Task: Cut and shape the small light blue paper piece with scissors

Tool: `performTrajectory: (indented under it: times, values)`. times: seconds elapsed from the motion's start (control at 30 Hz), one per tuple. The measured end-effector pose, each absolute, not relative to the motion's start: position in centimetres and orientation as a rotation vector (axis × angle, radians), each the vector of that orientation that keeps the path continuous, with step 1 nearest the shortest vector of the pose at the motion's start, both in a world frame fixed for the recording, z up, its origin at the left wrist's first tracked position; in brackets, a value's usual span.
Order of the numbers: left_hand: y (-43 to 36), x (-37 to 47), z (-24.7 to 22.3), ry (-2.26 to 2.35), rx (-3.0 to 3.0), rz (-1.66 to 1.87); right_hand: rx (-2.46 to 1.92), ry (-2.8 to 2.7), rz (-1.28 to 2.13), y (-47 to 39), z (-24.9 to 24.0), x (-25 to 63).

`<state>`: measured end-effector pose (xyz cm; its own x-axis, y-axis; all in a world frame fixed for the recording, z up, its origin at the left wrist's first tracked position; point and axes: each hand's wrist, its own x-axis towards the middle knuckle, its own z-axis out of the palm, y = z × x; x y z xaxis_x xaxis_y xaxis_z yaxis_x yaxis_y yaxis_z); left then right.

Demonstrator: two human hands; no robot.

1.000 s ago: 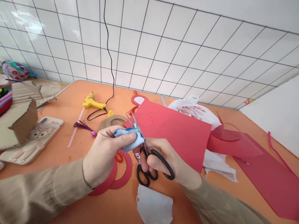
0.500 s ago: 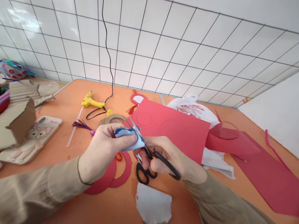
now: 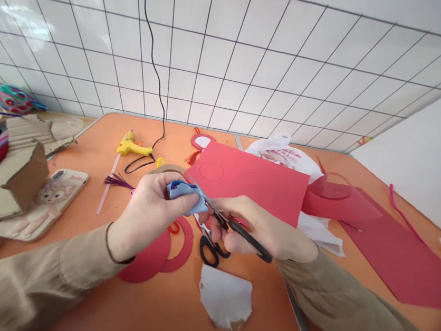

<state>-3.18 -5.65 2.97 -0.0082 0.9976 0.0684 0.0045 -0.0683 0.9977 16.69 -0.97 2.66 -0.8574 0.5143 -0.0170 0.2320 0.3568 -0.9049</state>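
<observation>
My left hand (image 3: 147, 207) pinches a small folded blue piece (image 3: 189, 200), light on its face and darker along the upper edge; whether it is paper or felt I cannot tell. My right hand (image 3: 245, 224) grips black-handled scissors (image 3: 246, 237), their blades against the right edge of the blue piece. Below my hands lies a second pair of scissors (image 3: 209, 253) with black handles, partly hidden. Red paper rings and discs (image 3: 149, 261) lie under my left hand. A torn whitish scrap (image 3: 225, 296) rests nearer to me.
A large red sheet (image 3: 258, 183) with drawn circles lies behind my hands. Left of it are a yellow glue gun (image 3: 133, 146) with a cord, a phone (image 3: 44, 204) and cardboard (image 3: 3, 188). On the right are a plastic bag (image 3: 285, 154) and a long red strip (image 3: 405, 255).
The view has shifted slightly. The scissor blades have swung a little flatter and lie closer together along the blue piece's edge. Both hands keep their holds.
</observation>
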Motion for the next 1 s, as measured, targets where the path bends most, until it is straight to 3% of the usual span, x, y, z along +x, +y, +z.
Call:
performTrajectory:
  times: [0.27,0.67,1.0]
  values:
    - [-5.0,-3.9,2.3,0.998,1.178,1.214,-0.681,-2.297,1.569,-0.9,3.0,16.8]
    - [-4.9,-3.7,2.7,1.2,1.287,1.177,-0.805,-2.348,1.487,-1.1,2.6,16.8]
    - [-4.9,-3.7,2.8,1.055,1.084,1.091,-0.803,-2.31,1.493,-1.1,2.4,16.5]
